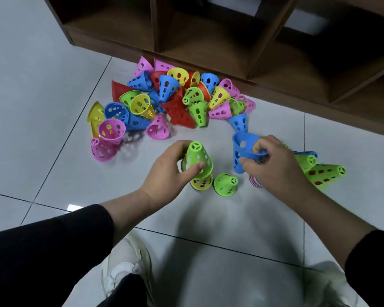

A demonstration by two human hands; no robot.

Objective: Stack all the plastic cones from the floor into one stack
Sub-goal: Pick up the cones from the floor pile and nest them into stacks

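Nearby: three green cones on floor (53,63); pile (164,100) uncounted. My left hand (171,171) grips one green cone (198,160); right hand (273,165) pinches one blue cone (242,151).

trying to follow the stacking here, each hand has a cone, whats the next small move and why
Probably lower the green cone in the left hand onto the yellow cone just beneath it. The green one is already held upright, narrow end up, over the yellow one, so it should nest with a short drop. The right hand holds a blue cone that could follow.
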